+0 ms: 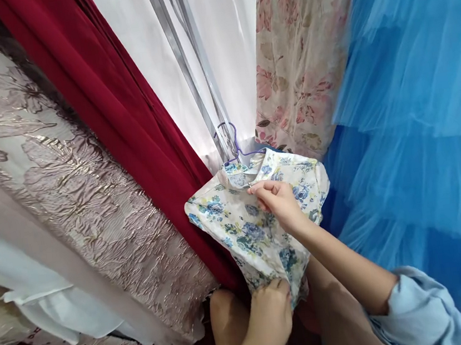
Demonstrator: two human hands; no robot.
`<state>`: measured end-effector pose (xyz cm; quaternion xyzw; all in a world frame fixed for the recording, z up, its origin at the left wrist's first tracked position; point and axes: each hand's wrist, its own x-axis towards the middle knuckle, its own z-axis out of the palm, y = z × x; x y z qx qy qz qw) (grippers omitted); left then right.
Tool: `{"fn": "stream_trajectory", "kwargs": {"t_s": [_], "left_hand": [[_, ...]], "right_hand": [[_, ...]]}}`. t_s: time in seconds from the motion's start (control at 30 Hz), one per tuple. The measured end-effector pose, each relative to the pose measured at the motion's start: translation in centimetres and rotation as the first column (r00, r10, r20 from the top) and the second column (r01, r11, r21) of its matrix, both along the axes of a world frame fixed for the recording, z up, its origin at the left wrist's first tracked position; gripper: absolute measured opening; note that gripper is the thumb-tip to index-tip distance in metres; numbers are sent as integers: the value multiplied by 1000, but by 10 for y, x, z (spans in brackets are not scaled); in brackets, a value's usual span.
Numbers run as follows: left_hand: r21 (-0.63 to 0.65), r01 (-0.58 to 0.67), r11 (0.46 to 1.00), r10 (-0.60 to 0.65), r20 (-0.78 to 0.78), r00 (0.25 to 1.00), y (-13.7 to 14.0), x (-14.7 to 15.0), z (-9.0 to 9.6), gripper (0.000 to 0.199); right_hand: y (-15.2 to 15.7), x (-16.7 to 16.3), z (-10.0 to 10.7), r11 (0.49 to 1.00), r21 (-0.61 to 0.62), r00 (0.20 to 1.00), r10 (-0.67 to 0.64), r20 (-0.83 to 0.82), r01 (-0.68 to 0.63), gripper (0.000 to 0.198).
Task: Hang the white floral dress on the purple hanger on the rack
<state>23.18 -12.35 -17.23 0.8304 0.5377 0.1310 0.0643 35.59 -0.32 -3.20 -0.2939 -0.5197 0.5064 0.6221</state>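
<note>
- Blue tulle garment [414, 94], biggest thing in view, fills the right side in tiers
- Pale pink textured garment [88, 178] hangs at a slant on the left
- Dark red cloth [123, 118] runs right beside it
- White cloth [124, 29] and pink floral cloth [306, 73] hang at the back
- White floral shirt [254, 231] is mid-view on a purple hanger [235, 138], by the person's knees [226, 313]; long axis goes from collar [270, 159], farther from the person, to the lower end, nearer
- Grey metal bars [182, 49] come down to the hanger; can't tell if the hook hangs on them
- Left hand [271, 313] is nearer the lower end; grip closed, fingers curled into bunched shirt front
- Right hand [278, 203], blue sleeve [423, 305] bunched up the forearm, is nearer the collar; grip pinched, thumb to fingertips, on the shirt front just below the neckline; most of the shirt lies from this grip toward the left hand
- Small shiny bit [250, 185] at the right fingertips, too small to identify
</note>
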Motion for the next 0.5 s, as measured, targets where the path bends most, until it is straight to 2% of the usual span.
{"fn": "stream_trajectory", "kwargs": {"t_s": [0.03,0.1,0.17,0.2,0.27,0.33,0.4,0.5], "left_hand": [[45,-15,999,9,127,992,7,-4,11,20],[209,-106,972,19,380,925,24,-12,40,17],[392,-241,888,-5,532,847,45,-18,76,29],[450,-233,862,-50,534,844,56,-19,94,35],[508,-152,848,-124,469,875,78,-19,126,41],[547,-63,835,-169,364,916,97,-16,147,36],[617,11,787,-200,237,951,111,-11,158,32],[741,39,671,-194,125,973,120,-3,165,26]], "right_hand": [[-4,3,-1,1000,13,1000,-6,20,5,16],[-9,10,-3,999,42,998,-20,58,18,15],[-13,15,-3,997,68,996,-27,85,21,16],[-14,17,-3,997,79,995,-27,93,20,16],[-14,19,-3,995,99,994,-26,104,16,17],[-13,21,-4,993,119,993,-36,114,22,16],[-10,24,-5,990,136,990,-54,129,36,16],[-2,25,-7,988,149,988,-70,141,48,19]]}}
